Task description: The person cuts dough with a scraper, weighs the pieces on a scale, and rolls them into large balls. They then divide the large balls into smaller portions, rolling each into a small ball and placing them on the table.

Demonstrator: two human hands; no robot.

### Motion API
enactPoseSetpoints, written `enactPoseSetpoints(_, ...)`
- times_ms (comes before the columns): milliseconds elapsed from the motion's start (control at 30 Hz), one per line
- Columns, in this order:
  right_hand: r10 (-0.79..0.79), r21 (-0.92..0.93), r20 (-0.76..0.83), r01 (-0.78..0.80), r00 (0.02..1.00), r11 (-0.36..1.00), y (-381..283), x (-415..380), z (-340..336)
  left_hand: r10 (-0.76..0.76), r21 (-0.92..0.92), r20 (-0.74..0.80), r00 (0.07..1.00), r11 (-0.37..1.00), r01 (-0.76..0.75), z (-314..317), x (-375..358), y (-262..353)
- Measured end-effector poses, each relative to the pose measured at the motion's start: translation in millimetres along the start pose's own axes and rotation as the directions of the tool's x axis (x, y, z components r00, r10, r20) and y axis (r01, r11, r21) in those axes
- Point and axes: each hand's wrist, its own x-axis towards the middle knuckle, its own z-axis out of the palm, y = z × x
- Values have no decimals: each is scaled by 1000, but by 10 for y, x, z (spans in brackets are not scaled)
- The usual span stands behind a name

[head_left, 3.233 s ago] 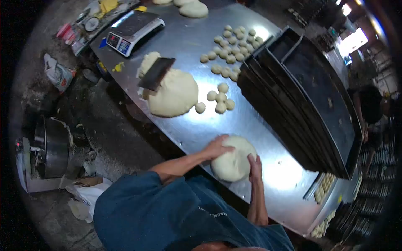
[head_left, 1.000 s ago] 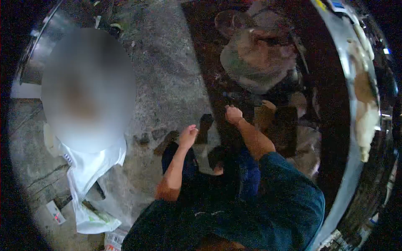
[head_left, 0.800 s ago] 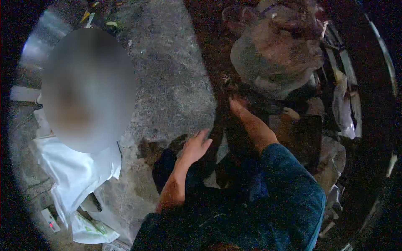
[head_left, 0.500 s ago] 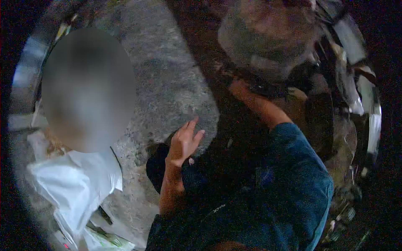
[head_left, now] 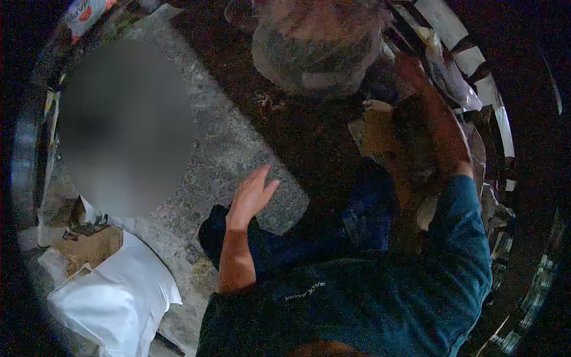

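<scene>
My left hand hovers over the grey concrete floor, palm partly down, fingers stretched out, holding nothing. My right arm reaches up and to the right. At its end, my right hand is dim and blurred beside a large pale plastic bag and near a whitish wrapped item; its fingers cannot be made out. A piece of cardboard lies below that hand.
A white sack and a brown cardboard box are at the lower left. A blurred oval covers the upper left. Stacked pale items line the right side. A printed bag shows at the top left.
The view has shifted, and the large plastic bag appears farther left. My right hand has moved up and right, toward the wrapped item. My left hand remains open.
</scene>
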Motion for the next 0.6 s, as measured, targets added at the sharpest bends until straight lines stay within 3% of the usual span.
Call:
enactPoseSetpoints(133,193,80,-180,-181,965,980,221,-458,-471,24,43,-17,1000,999,-23,66,-46,41)
enactPoseSetpoints(300,439,218,-367,-383,820,898,525,-1007,-474,-16,21,27,999,1000,16,69,-66,87)
enactPoseSetpoints(433,599,338,-484,-495,638,800,576,-1428,-971,-20,39,33,999,999,19,127,-69,42)
enactPoseSetpoints(600,748,505,-568,-572,343,646,834,-1660,-1091,-53,90,83,995,995,46,124,-4,108)
